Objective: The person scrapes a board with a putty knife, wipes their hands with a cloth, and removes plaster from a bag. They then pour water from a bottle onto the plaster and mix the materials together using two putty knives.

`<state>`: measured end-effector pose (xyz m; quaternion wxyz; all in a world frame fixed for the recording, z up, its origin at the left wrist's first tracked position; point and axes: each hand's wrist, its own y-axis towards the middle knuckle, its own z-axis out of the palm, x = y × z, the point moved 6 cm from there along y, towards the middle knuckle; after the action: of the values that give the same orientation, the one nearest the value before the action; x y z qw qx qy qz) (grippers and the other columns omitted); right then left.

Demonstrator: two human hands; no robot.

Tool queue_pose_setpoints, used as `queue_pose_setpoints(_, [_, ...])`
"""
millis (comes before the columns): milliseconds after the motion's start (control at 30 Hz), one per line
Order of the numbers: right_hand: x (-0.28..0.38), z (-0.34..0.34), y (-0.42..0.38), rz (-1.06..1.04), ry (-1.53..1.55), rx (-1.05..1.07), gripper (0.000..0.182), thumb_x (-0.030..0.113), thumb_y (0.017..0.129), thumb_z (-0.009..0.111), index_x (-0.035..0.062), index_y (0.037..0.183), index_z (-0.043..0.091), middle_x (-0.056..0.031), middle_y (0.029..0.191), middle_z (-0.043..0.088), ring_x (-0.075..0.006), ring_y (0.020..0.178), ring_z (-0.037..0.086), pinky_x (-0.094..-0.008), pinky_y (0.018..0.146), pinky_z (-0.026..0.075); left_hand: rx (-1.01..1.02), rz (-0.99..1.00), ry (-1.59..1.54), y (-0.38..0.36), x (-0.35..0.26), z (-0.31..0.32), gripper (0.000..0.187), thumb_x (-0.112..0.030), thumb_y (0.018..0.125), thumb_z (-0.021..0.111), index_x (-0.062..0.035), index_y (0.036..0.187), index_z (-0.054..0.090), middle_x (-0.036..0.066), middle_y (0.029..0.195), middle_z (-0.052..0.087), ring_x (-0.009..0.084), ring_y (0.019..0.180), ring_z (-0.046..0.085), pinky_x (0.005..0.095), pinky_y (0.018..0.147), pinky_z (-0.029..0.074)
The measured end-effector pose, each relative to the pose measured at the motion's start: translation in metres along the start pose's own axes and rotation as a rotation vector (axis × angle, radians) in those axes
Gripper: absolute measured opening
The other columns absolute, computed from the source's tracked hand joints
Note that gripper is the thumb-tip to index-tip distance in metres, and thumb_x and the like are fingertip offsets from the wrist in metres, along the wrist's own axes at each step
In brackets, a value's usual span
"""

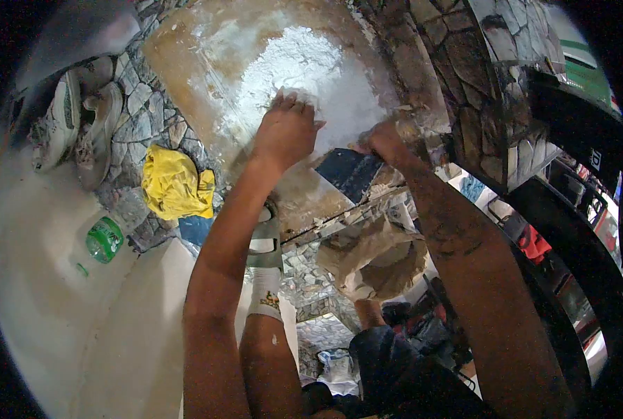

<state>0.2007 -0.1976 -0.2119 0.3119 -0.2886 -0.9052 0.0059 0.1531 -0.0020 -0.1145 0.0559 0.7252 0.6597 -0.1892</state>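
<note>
A heap of white powder point(294, 59) lies on a brown, stained board point(186, 49). My left hand point(288, 129) reaches to the near edge of the heap, palm down. Its fingers touch the powder, with the thumb held apart. My right hand point(388, 142) is closed at the right side of the board, fingers curled. Its fingertips meet the corner of a dark blue flat sheet point(351, 173) lying on the board; whether they grip anything else is hidden.
A crumpled yellow cloth point(175, 181) and a pair of worn shoes point(67, 122) are to the left. A green-labelled plastic bottle point(105, 239) stands lower left. An open brown paper bag point(374, 258) sits below the board. Stone-patterned steps point(465, 84) border the right.
</note>
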Motion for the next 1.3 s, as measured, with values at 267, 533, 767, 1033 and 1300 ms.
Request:
queue_pose_setpoints(267, [-0.007,0.007,0.001,0.121,0.0,0.275,0.033,0.036,0.069,0.071,0.0035,0.07,0.067,-0.0139,0.07,0.062,-0.0263,0.073,0.063,-0.0337,0.07,0.047,0.216,-0.039,0.079,-0.008,-0.005,-0.01,0.048,-0.04,0.089,0.044,0.003,0.094,0.064,0.021,0.095,0.064,0.0309,0.1,0.058,0.048,0.11,0.013])
queue_pose_setpoints(533, [-0.015,0.008,-0.002,0.267,0.258,0.206,0.025,0.029,0.065,0.074,0.005,0.068,0.068,-0.0112,0.069,0.064,-0.0246,0.07,0.063,-0.034,0.069,0.047,-0.155,0.102,0.198,0.01,-0.004,-0.015,0.047,-0.042,0.088,0.045,0.0006,0.1,0.061,0.016,0.104,0.061,0.0303,0.11,0.052,0.0547,0.108,0.013])
queue_pose_setpoints(767, [-0.007,-0.005,0.002,0.372,0.365,0.169,0.031,0.036,0.067,0.072,0.0052,0.068,0.067,-0.0123,0.07,0.064,-0.0282,0.073,0.061,-0.0351,0.072,0.045,0.215,0.059,0.284,-0.015,0.013,-0.004,0.043,-0.042,0.09,0.042,-0.0073,0.106,0.063,0.012,0.11,0.06,0.0297,0.115,0.049,0.0545,0.109,0.01])
queue_pose_setpoints(1033, [-0.009,0.014,0.0,0.026,-0.376,0.284,0.035,0.041,0.072,0.068,0.0063,0.074,0.069,-0.0131,0.08,0.066,-0.0284,0.083,0.061,-0.0372,0.078,0.044,-0.01,0.095,0.143,0.0,-0.005,-0.016,0.049,-0.042,0.087,0.048,0.0025,0.103,0.058,0.019,0.108,0.059,0.0326,0.114,0.049,0.0533,0.109,0.012])
queue_pose_setpoints(1300, [-0.019,0.012,-0.009,0.161,0.066,0.258,0.033,0.033,0.068,0.073,0.0041,0.083,0.068,-0.0148,0.089,0.065,-0.0283,0.087,0.06,-0.0368,0.081,0.044,0.34,0.006,0.092,0.001,-0.004,-0.006,0.057,-0.046,0.089,0.041,0.0062,0.094,0.064,0.023,0.1,0.062,0.0305,0.103,0.058,0.0464,0.112,0.006])
